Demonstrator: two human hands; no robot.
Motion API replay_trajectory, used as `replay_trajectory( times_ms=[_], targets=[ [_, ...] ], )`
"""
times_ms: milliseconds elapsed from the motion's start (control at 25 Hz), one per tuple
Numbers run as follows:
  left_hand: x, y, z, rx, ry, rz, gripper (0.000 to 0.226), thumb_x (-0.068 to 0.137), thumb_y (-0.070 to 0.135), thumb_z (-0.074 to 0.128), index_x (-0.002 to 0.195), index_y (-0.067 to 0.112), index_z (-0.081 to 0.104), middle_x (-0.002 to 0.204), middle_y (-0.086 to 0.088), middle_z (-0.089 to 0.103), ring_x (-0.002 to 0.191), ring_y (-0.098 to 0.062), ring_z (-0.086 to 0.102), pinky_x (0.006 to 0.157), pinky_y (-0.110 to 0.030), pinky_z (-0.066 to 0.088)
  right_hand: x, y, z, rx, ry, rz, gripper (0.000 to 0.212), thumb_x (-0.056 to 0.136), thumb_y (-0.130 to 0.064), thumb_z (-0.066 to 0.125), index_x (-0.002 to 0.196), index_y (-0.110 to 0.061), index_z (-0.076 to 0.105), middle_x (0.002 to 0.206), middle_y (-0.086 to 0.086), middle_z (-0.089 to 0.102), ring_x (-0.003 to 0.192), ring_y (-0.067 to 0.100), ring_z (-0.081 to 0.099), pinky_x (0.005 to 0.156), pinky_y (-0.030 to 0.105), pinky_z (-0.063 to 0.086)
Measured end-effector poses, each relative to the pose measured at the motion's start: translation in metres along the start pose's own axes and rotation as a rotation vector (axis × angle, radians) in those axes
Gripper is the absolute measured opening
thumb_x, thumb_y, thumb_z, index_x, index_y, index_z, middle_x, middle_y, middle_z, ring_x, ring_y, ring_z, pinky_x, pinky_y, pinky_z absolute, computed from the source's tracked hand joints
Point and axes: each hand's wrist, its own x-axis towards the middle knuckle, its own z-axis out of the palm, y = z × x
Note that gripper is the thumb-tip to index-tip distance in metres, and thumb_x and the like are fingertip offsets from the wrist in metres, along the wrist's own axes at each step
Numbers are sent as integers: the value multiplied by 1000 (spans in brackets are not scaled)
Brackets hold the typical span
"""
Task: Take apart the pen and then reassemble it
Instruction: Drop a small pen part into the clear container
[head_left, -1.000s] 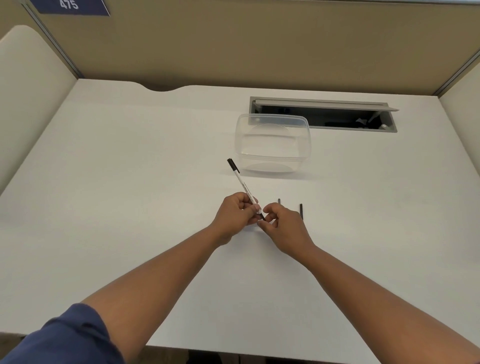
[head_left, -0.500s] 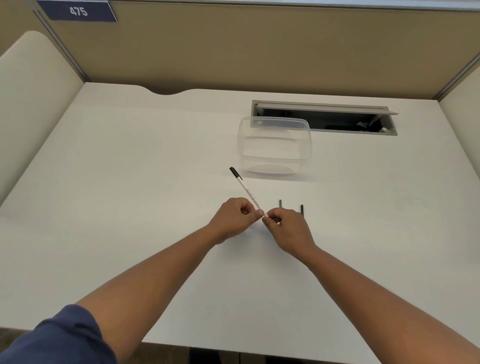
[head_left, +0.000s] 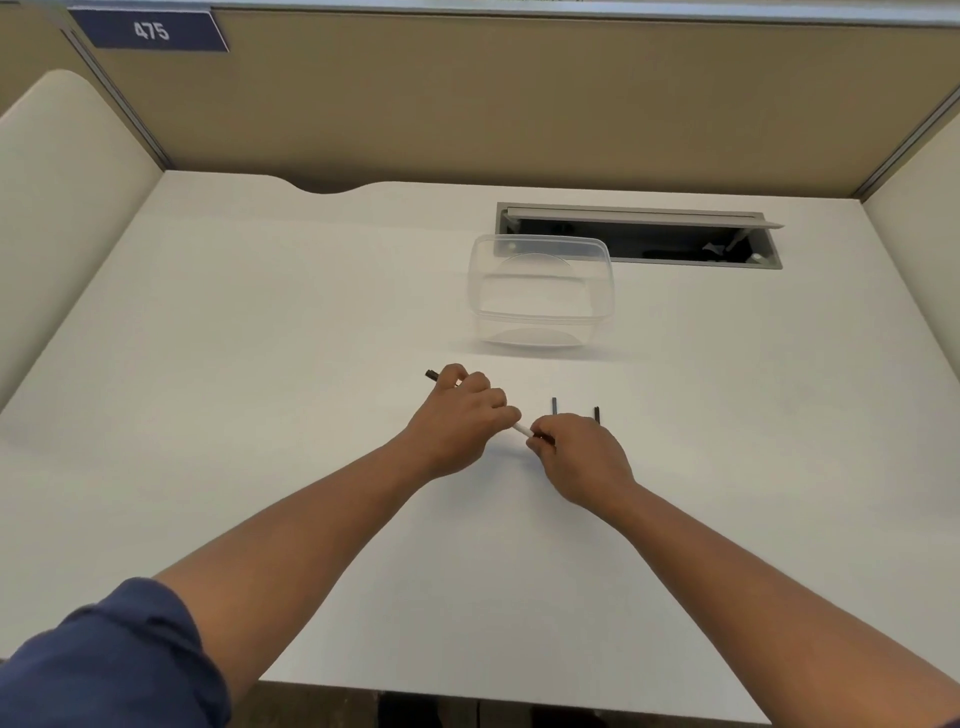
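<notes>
My left hand (head_left: 460, 418) is closed around the white pen barrel (head_left: 522, 429), whose black end (head_left: 431, 374) sticks out past my fingers at the upper left. My right hand (head_left: 576, 454) pinches the barrel's near end with thumb and fingertips; a dark bit shows at that pinch. Two short black pen parts lie on the white desk just beyond my right hand: one (head_left: 554, 405) on the left, the other (head_left: 597, 414) on the right. Both are partly hidden by my fingers.
A clear plastic container (head_left: 540, 291) stands on the desk beyond my hands. Behind it is an open grey cable hatch (head_left: 639, 236). Beige partition walls enclose the desk at the back and both sides. The desk's front edge (head_left: 467, 691) runs below my forearms.
The pen has dropped from a steep tilt to lie nearly flat, and my left hand has slid further up along the barrel. My right hand stays at the near end.
</notes>
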Motion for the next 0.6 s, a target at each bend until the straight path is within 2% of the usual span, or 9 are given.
replay_trajectory(
  times_ms=[120, 200, 400, 600],
  targets=[
    [-3, -7, 3, 8, 35, -11, 45, 79, -8, 58, 108, 24, 68, 93, 5, 69, 93, -28, 60, 87, -45, 40, -2, 6, -1, -37, 26, -47, 14, 99, -29, 52, 102, -25, 66, 81, -1, 66, 80, 25, 56, 59, 37, 48],
    [-5, -11, 5, -13, 35, -34, 45, 79, -8, 57, 110, 23, 69, 95, 4, 69, 91, -28, 60, 84, -43, 42, -3, 11, -2, -116, 40, -81, 18, 99, -26, 50, 100, -23, 68, 79, -1, 64, 83, 25, 50, 59, 35, 42],
    [-12, -15, 6, -100, -21, -136, 49, 80, -9, 52, 116, 20, 67, 101, 1, 68, 89, -30, 58, 75, -40, 42, -1, 22, -8, -160, 40, -28, 24, 99, -18, 44, 95, -16, 68, 94, 2, 62, 87, 29, 53, 68, 41, 51],
    [-13, -11, 6, -160, -76, -217, 48, 83, -6, 47, 119, 20, 64, 107, 1, 65, 91, -29, 55, 74, -38, 40, 14, 22, -17, -139, 60, 6, 26, 100, -20, 43, 99, -19, 69, 89, 2, 60, 84, 28, 53, 63, 37, 47]
  ],
)
